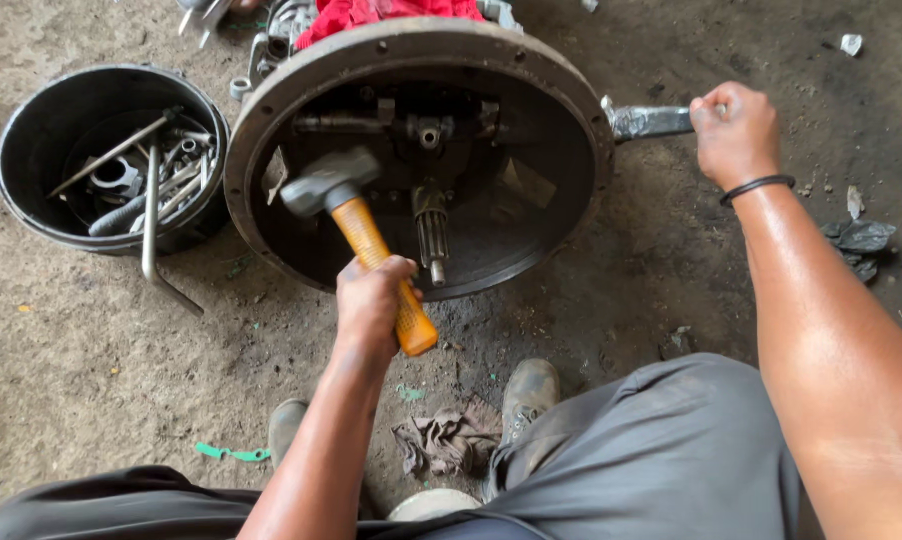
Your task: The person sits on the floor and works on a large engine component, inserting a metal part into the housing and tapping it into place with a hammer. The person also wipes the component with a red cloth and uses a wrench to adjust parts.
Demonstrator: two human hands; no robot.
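Gripping an orange-handled hammer (356, 215), the left hand (373, 300) has its fingers clenched around the lower handle, the butt end poking out just below the fist and the grey steel head hanging inside the open mouth of the round bell housing (271, 120). That housing lies on the dirt floor, and its splined shaft (433, 235) stands just right of the hammer handle. Right of the housing, the right hand (736, 130) is clenched on a grey metal bar (651, 121) whose far end is hidden in the fist. Left of the housing sits a black bucket (31, 130) of spanners and sockets. A red cloth (371, 12) above the housing is cut off by the frame. No labels are legible anywhere.
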